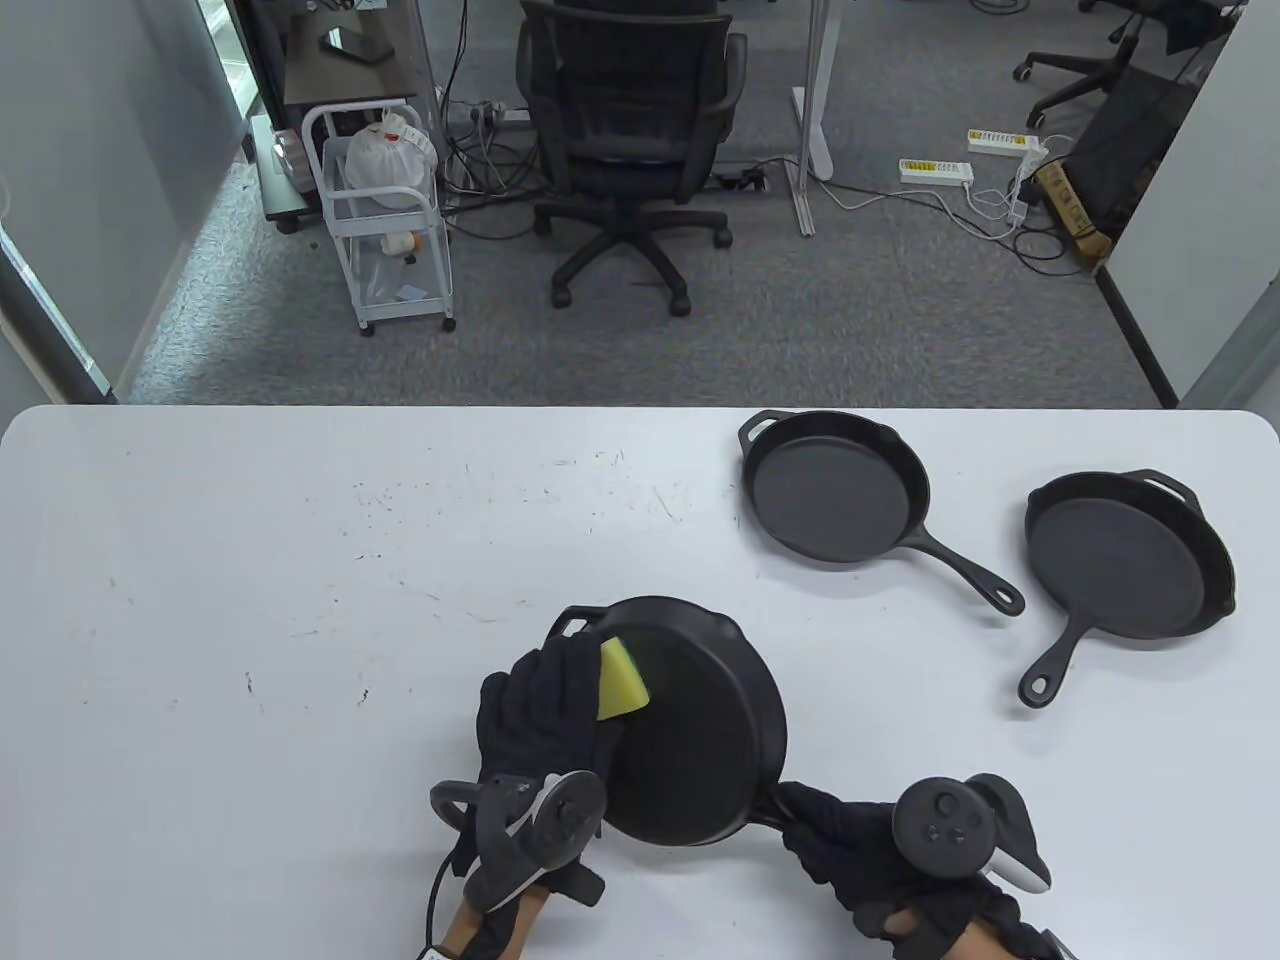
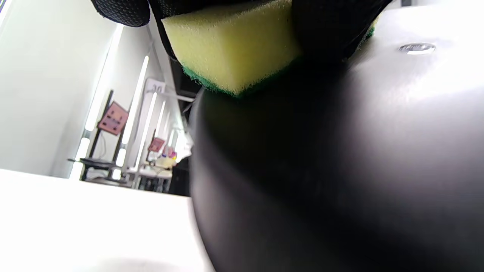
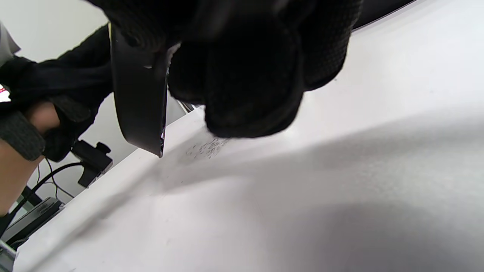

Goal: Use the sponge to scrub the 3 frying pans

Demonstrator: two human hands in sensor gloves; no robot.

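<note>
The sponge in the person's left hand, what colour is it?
Yellow sponge with a dark green scrubbing layer, clearest in the left wrist view.

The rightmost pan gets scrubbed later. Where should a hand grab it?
Take the rightmost pan by its long handle, which juts toward the table's near edge, so come from the near side. The short helper loop on the far rim suits a second hand.

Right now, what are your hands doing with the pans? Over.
Left hand presses sponge on near pan. Right hand grips its handle. Two other pans wait far right. Nothing in the way.
</note>
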